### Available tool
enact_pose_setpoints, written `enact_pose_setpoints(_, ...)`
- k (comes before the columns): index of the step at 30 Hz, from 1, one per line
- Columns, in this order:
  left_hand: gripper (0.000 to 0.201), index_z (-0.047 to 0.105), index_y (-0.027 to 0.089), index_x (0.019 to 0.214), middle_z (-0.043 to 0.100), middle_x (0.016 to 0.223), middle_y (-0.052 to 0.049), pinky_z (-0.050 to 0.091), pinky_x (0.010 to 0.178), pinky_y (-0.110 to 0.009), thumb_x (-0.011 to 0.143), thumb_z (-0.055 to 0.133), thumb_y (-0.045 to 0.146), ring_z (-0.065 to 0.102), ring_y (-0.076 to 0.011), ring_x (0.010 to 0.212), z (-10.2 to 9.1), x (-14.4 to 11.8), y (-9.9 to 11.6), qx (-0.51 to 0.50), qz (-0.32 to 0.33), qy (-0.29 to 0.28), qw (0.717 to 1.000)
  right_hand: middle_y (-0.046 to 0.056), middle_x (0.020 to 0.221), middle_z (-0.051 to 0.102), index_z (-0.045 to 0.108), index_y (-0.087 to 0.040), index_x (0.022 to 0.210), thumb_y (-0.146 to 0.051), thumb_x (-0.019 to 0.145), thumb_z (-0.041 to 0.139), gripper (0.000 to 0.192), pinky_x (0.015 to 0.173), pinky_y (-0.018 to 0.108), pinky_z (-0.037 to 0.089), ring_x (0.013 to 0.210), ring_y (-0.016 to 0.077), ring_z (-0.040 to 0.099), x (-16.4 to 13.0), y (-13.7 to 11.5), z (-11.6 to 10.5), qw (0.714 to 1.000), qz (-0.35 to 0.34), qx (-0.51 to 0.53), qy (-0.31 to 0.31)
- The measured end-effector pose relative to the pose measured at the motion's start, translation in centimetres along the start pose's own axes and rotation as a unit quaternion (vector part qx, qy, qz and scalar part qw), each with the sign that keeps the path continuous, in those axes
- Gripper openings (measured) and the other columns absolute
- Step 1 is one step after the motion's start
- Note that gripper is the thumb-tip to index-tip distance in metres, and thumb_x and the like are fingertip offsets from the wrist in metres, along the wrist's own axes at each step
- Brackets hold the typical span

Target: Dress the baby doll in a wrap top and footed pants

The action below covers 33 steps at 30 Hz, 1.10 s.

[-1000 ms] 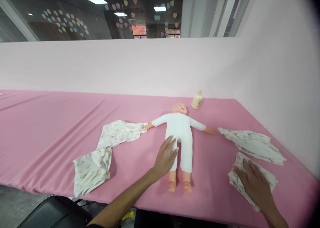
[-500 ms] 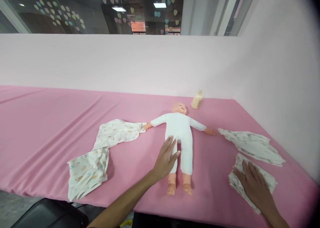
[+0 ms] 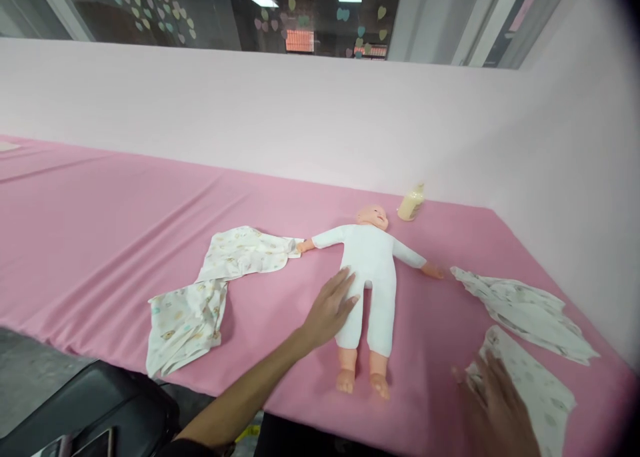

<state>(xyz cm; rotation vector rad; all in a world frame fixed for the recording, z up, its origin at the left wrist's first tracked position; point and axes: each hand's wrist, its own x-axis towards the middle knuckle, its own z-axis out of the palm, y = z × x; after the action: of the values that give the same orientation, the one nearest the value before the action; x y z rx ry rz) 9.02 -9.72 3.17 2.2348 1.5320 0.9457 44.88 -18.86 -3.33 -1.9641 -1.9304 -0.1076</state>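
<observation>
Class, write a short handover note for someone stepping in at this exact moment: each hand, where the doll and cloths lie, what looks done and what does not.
Left hand: open, flat on the doll's hip and thigh.
Right hand: open, blurred, at the edge of the folded cloth near the front right.
The doll lies on its back on the pink table cover, arms spread, in a white bodysuit.
A second crumpled cloth lies beyond the folded one; a long printed cloth lies by the doll's hand on the other side.
A cream bottle stands behind the head.
Done: doll laid out. Not done: no cloth is on the doll.
</observation>
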Motion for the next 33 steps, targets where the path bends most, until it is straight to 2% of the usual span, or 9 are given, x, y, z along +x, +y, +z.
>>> enact_pose_setpoints(2,0.054,0.038,0.02,0.149,0.041,0.154,-0.008,0.036,0.117,-0.041,0.102,0.033,0.044,0.04,-0.0249,0.141,-2.2,0.9,-1.5,0.049,0.001,-0.028,0.998,0.018,0.154,0.036,0.032,-0.012,0.151,-0.053,0.093,0.043,0.072,0.11,0.059,0.038,0.14,0.0381,0.037,-1.5,-2.8,1.0,0.999,-0.004,0.034,-0.016)
enact_pose_setpoints(4,0.053,0.045,0.02,0.145,0.052,0.145,-0.01,0.041,0.112,-0.044,0.1,0.034,0.047,0.049,-0.0274,0.133,-5.0,1.7,-4.0,0.121,-0.047,-0.027,0.991,0.016,0.157,0.032,0.027,-0.012,0.153,-0.052,0.094,0.042,0.072,0.112,0.057,0.036,0.143,0.0363,0.033,-2.9,-5.1,2.4,0.997,-0.028,0.066,-0.023)
enact_pose_setpoints(9,0.056,0.04,0.013,0.147,0.043,0.15,-0.019,0.038,0.109,-0.051,0.092,0.045,0.026,0.042,-0.035,0.137,-11.5,1.8,-11.3,0.33,-0.188,-0.058,0.923,0.015,0.153,0.039,0.033,-0.014,0.151,-0.059,0.092,0.045,0.076,0.112,0.057,0.036,0.14,0.0384,0.037,-4.3,-7.2,4.3,0.993,0.012,0.117,0.006)
enact_pose_setpoints(13,0.056,0.047,0.01,0.137,0.053,0.136,-0.021,0.046,0.093,-0.047,0.082,0.04,0.008,0.056,-0.0353,0.119,-12.6,0.7,-15.0,0.397,-0.279,-0.088,0.87,0.013,0.152,0.041,0.037,-0.016,0.15,-0.06,0.091,0.046,0.074,0.109,0.059,0.037,0.137,0.0389,0.041,-4.1,-7.5,4.0,0.989,0.05,0.142,-0.01)
enact_pose_setpoints(18,0.037,0.057,0.007,0.117,0.061,0.11,-0.021,0.043,0.084,-0.042,0.089,0.034,0.016,0.059,-0.034,0.103,-12.3,0.7,-16.9,0.444,-0.294,0.01,0.847,0.011,0.151,0.043,0.039,-0.017,0.149,-0.057,0.092,0.046,0.07,0.108,0.056,0.04,0.136,0.0368,0.043,-4.0,-8.2,3.4,0.99,0.043,0.135,-0.011)
enact_pose_setpoints(23,0.036,0.056,0.006,0.114,0.057,0.106,-0.017,0.039,0.071,-0.034,0.094,0.035,0.027,0.057,-0.0269,0.087,-16.6,1.8,-17.8,0.388,-0.36,0.083,0.845,0.012,0.149,0.046,0.042,-0.016,0.146,-0.056,0.092,0.046,0.068,0.106,0.055,0.042,0.136,0.0364,0.044,-3.7,-8.0,3.5,0.99,0.028,0.135,-0.014)
enact_pose_setpoints(26,0.038,0.057,0.009,0.119,0.055,0.106,-0.011,0.039,0.075,-0.032,0.094,0.037,0.03,0.052,-0.0208,0.087,-19.6,2.8,-17.2,0.313,-0.358,0.181,0.861,0.011,0.147,0.049,0.045,-0.017,0.144,-0.058,0.092,0.046,0.066,0.106,0.055,0.041,0.135,0.0364,0.045,-3.6,-8.3,3.3,0.988,0.038,0.15,-0.008)
enact_pose_setpoints(30,0.031,0.063,0.011,0.111,0.059,0.092,-0.002,0.042,0.077,-0.025,0.085,0.051,0.023,0.051,-0.0139,0.085,-21.9,4.1,-14.0,0.113,-0.306,0.344,0.881,0.011,0.146,0.05,0.049,-0.017,0.14,-0.06,0.094,0.039,0.064,0.109,0.056,0.037,0.136,0.036,0.043,-3.1,-9.3,2.1,0.978,0.073,0.197,-0.001)
enact_pose_setpoints(33,0.034,0.064,0.013,0.112,0.06,0.085,0.0,0.042,0.063,-0.022,0.083,0.06,0.031,0.052,-0.011,0.072,-21.7,4.4,-9.4,-0.097,-0.266,0.371,0.884,0.015,0.141,0.053,0.055,-0.014,0.133,-0.061,0.095,0.037,0.063,0.109,0.056,0.037,0.133,0.0369,0.047,-1.9,-10.4,0.4,0.966,0.073,0.245,0.02)
